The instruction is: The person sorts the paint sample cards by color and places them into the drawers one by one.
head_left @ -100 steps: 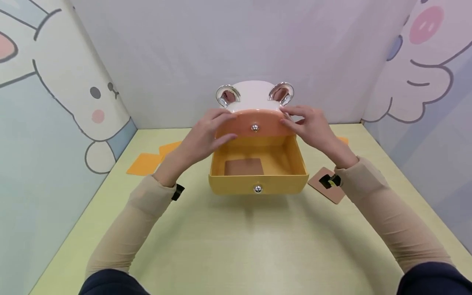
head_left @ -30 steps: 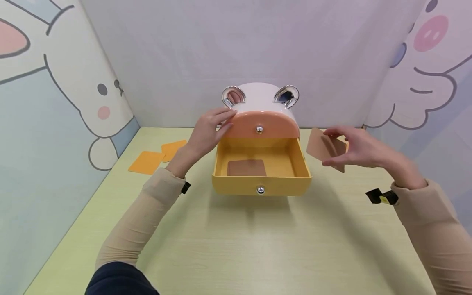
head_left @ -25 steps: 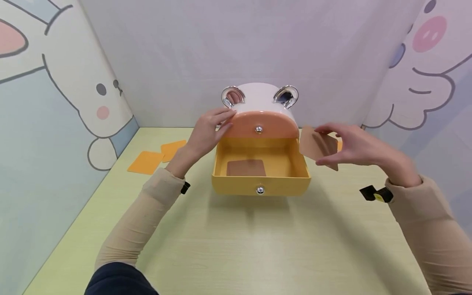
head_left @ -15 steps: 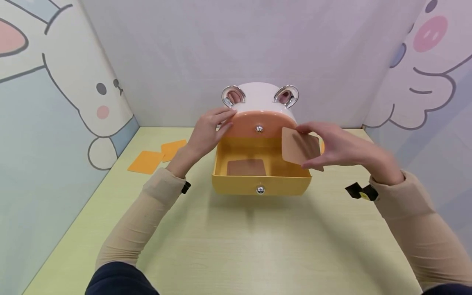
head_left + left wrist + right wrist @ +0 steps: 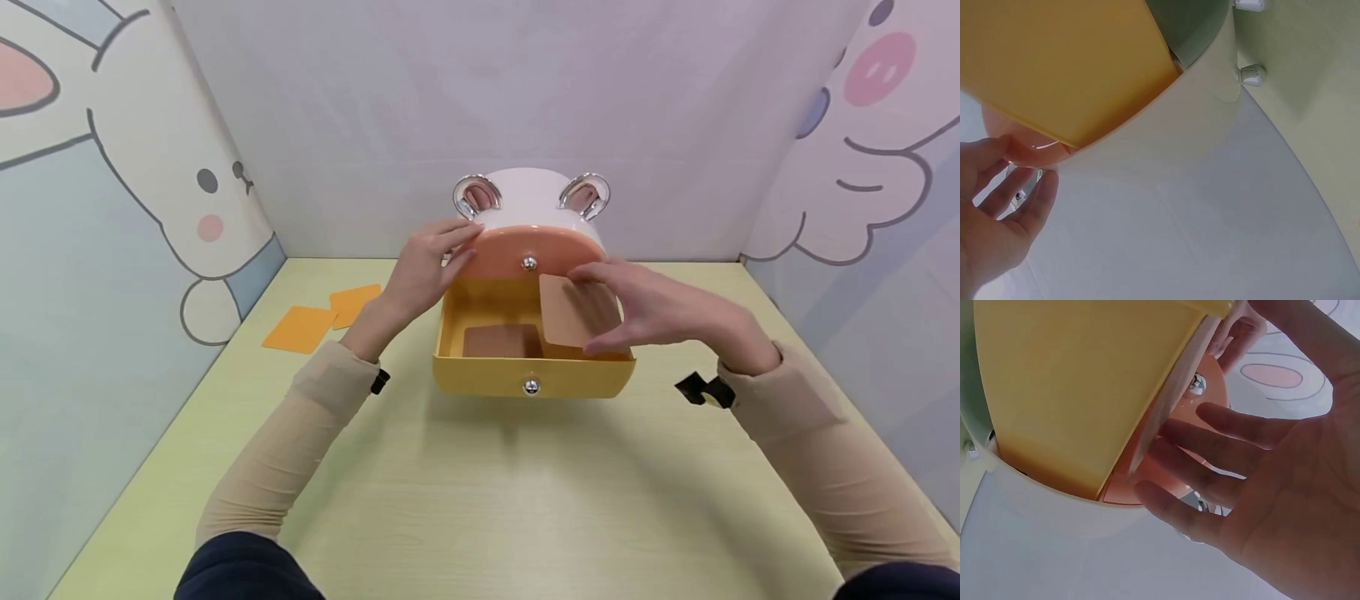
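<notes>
A white, round-topped storage box (image 5: 525, 193) with shiny ears stands at the back middle of the table. Its orange upper drawer (image 5: 491, 252) is in, while the yellow lower drawer (image 5: 480, 377) is pulled out. My left hand (image 5: 420, 268) grips the box's upper left edge, thumb at the orange front and fingers against the white shell, as the left wrist view shows. Between thumb and fingers, my right hand (image 5: 660, 307) holds a square brown card (image 5: 573, 312), tilted over the right side of the yellow drawer. Another brown card (image 5: 495, 340) lies inside that drawer at the left.
Two orange cards (image 5: 298, 330) lie on the table (image 5: 480, 492) left of the box. Small silver feet (image 5: 1252, 75) hold the box up. Cartoon-printed walls (image 5: 225, 192) enclose the table at the back and sides.
My right hand left the box's upper right edge, picked up the brown card from the table at the right, and carried it left over the yellow drawer. My left hand stays at the box.
</notes>
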`<state>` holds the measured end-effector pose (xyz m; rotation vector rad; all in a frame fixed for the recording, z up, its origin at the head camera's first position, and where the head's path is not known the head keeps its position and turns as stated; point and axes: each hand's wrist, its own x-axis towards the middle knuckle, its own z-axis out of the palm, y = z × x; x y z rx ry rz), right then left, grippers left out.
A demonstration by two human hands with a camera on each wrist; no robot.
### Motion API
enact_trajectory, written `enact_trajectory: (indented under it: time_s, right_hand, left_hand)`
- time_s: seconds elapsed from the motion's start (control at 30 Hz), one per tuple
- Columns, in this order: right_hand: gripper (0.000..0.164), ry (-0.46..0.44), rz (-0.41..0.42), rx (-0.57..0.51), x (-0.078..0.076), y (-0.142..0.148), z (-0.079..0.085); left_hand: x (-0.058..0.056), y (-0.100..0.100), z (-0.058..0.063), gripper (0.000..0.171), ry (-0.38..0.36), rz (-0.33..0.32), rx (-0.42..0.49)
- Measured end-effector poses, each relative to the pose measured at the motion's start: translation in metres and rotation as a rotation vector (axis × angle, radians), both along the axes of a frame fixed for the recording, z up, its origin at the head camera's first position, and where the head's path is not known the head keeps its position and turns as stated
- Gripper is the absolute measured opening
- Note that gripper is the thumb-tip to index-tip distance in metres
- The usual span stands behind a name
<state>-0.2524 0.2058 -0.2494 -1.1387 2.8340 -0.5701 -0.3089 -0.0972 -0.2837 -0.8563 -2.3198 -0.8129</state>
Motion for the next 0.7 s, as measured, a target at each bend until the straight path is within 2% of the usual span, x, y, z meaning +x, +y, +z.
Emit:
enact_trajectory:
  time_s: [0.1, 0.2, 0.33, 0.4, 0.47, 0.5, 0.6, 0.7]
  right_hand:
    - [0.078, 0.007, -0.006, 0.004, 0.002, 0.001, -0.002]
    - [0.065, 0.076, 0.012, -0.064, 0.009, 0.002, -0.005]
    - [0.037, 0.236, 0.103, -0.296, 0.027, -0.003, -0.014]
    - [0.028, 0.256, 0.159, -0.419, 0.039, -0.009, -0.021]
    - [0.023, 0.178, 0.189, -0.508, 0.052, -0.015, -0.031]
    - [0.02, 0.107, 0.198, -0.539, 0.058, -0.018, -0.037]
    - [0.011, -0.216, 0.169, -0.579, 0.072, -0.025, -0.06]
    - [0.016, -0.54, 0.111, -0.602, 0.077, -0.031, -0.085]
  left_hand:
    - [0.0, 0.0, 0.0, 0.033, -0.006, 0.001, 0.0]
    - [0.0, 0.0, 0.0, 0.033, -0.01, 0.004, 0.001]
    - [0.0, 0.001, 0.001, 0.033, -0.002, 0.006, 0.004]
    - [0.0, 0.001, 0.001, 0.033, 0.006, 0.006, 0.005]
    - [0.0, 0.001, 0.001, 0.033, 0.013, 0.006, 0.008]
    - [0.0, 0.002, 0.001, 0.033, 0.016, 0.006, 0.009]
    - [0.0, 0.002, 0.0, 0.033, 0.018, 0.005, 0.017]
    - [0.001, 0.002, -0.002, 0.033, 0.017, 0.005, 0.02]
